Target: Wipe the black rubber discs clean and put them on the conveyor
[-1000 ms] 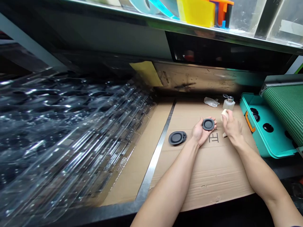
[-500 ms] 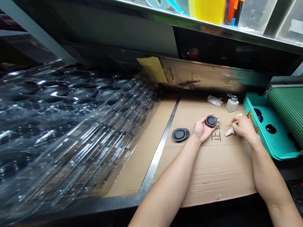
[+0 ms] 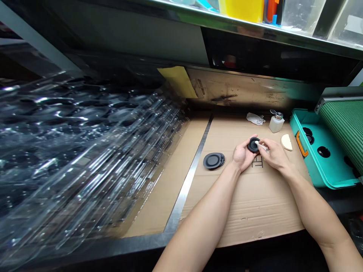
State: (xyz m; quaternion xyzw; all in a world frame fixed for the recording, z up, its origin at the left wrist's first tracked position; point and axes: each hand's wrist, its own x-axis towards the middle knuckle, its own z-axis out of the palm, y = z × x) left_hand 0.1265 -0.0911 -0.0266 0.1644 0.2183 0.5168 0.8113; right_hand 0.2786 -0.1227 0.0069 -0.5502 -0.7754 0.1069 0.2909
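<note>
My left hand (image 3: 242, 155) cups a round black disc (image 3: 252, 145) over the cardboard sheet (image 3: 249, 196). My right hand (image 3: 273, 153) pinches a small white wipe (image 3: 259, 144) and presses it against the disc's face. A short stack of the same black discs (image 3: 213, 160) lies on the cardboard just left of my left hand. A cream half-round pad (image 3: 286, 142) rests on the cardboard to the right of my right hand.
A clear pump bottle (image 3: 276, 122) and a crumpled white cloth (image 3: 254, 118) stand at the back. A teal tray (image 3: 323, 166) with black parts and a green belt (image 3: 344, 126) fill the right. Stacked clear blister trays (image 3: 79, 151) cover the left. A shelf (image 3: 255, 28) hangs overhead.
My right hand left the cream pad on the cardboard, picked up a white wipe and moved left onto the disc held in my left hand.
</note>
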